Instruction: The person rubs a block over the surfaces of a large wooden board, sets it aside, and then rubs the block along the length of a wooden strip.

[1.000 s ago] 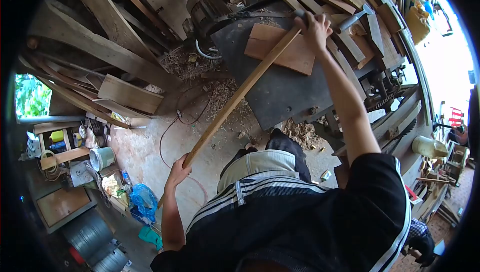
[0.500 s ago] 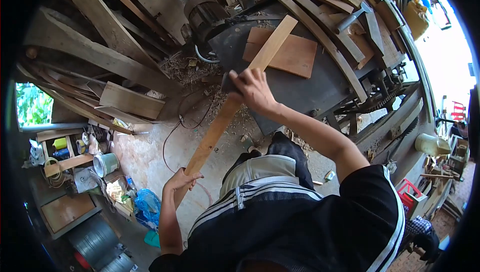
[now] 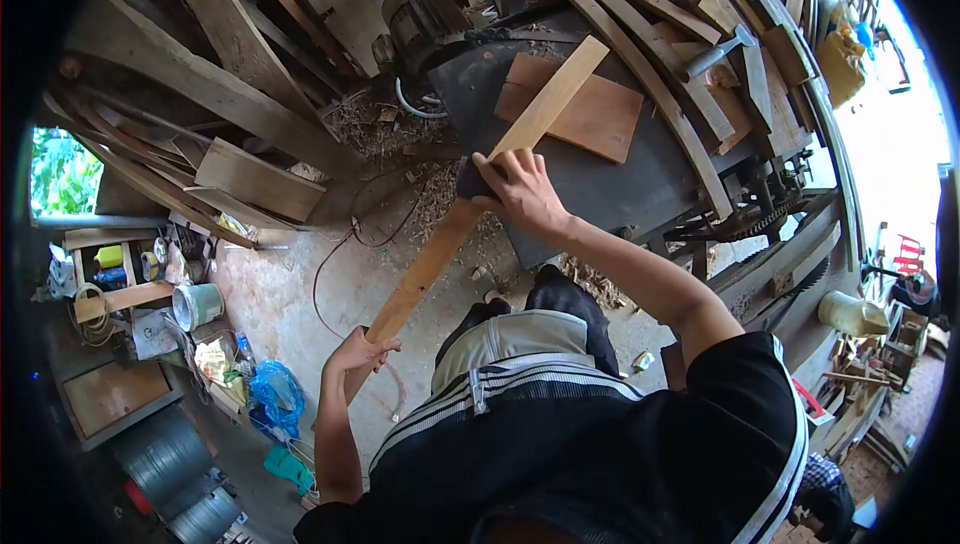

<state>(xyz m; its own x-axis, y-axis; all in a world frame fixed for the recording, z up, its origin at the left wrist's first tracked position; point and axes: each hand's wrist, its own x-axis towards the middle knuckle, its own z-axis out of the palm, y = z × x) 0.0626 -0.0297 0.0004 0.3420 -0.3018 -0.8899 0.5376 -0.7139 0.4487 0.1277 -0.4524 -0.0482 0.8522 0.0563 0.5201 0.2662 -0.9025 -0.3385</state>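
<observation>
A long, narrow wooden strip (image 3: 422,276) runs diagonally from near my waist to the dark metal work table (image 3: 655,184). My left hand (image 3: 366,352) is wrapped round its near part. Farther along the strip, my right hand (image 3: 522,189) is closed over a dark pad (image 3: 470,180) that wraps the strip's edge; its exact kind is hard to tell. Beyond this hand, the strip's far end lies across a reddish-brown board (image 3: 600,119) on the table. The strip's face beneath my right palm is hidden.
Curved wooden pieces (image 3: 640,74) and a hammer (image 3: 720,52) lie on the table's right side. An electric motor (image 3: 425,19) stands behind. Timber (image 3: 200,74) is stacked at left; shavings (image 3: 435,204) cover the floor. A bucket (image 3: 198,306) and blue plastic bag (image 3: 277,396) are lower left.
The view has shifted slightly. My right hand stays on the strip with the dark pad, its fingers slightly changed in pose. My left hand keeps its grip near the lower end.
</observation>
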